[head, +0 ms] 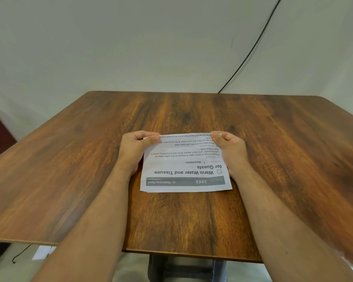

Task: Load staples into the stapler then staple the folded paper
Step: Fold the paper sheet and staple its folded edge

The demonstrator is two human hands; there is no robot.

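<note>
A printed sheet of paper (184, 165) lies on the wooden counter (273, 159), near its middle and a little toward the near edge, its text upside down to the camera — a dark band with "2669" runs along the near edge, and above it the heading "Warm Water and Tissues for Guests". The left hand (134, 148) pinches the far left corner of the paper, thumb on top and fingers curled around the edge; the right hand (229, 148) pinches the far right corner in the same manner. The far edge of the sheet is raised slightly off the counter between the two hands, while the near edge rests flat on the wood. Both forearms reach in from the bottom of the view, one on either side of the sheet. A black cable (251, 49) runs down the pale wall behind the counter — it passes out of sight behind the far edge. On the floor at lower left lies a small white scrap (42, 252) beside another thin black cord (20, 254).
</note>
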